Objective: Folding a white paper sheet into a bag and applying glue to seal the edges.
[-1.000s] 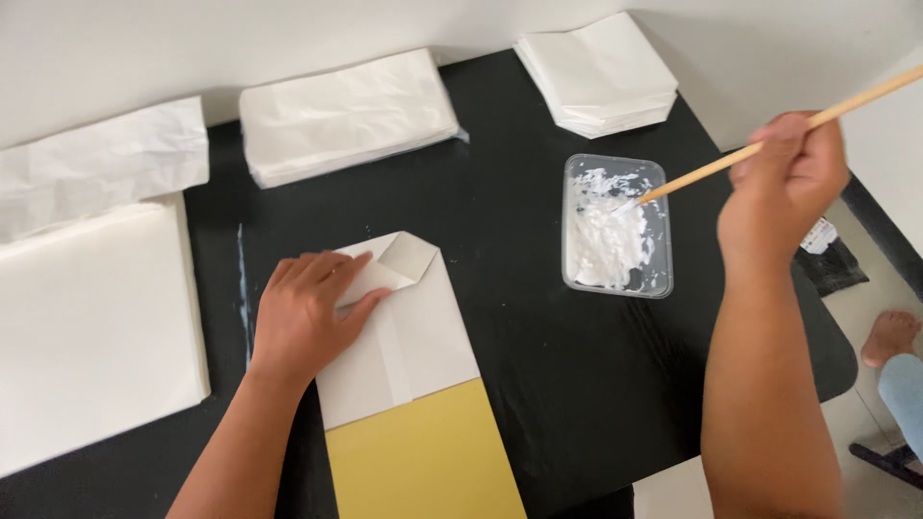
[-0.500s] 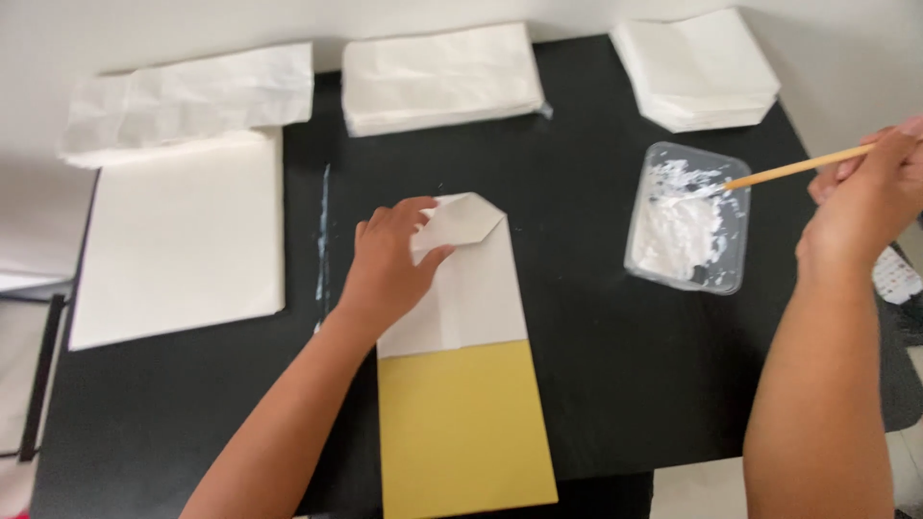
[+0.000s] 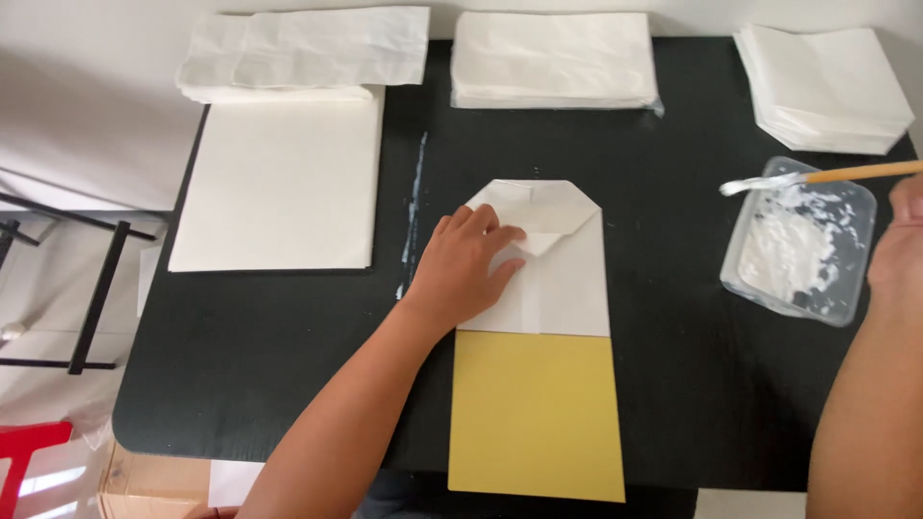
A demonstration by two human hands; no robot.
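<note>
Flat under left hand (image 3: 466, 269), folded white paper (image 3: 553, 279)

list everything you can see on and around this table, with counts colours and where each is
folded paper bag: 1, white, table centre, top corners folded in
card: 1, yellow, under the bag, reaching the near edge
flat paper stack: 1, white, left
folded paper stacks: 3, white, along the far edge
tray: 1, clear plastic, holds white paste, right
brush: 1, wooden handle, paste-coated tip over the tray
paste streak: 1, white, left of the bag
table: 1, black
left hand: flat on the bag
right hand: at the right edge, holding the brush
</note>
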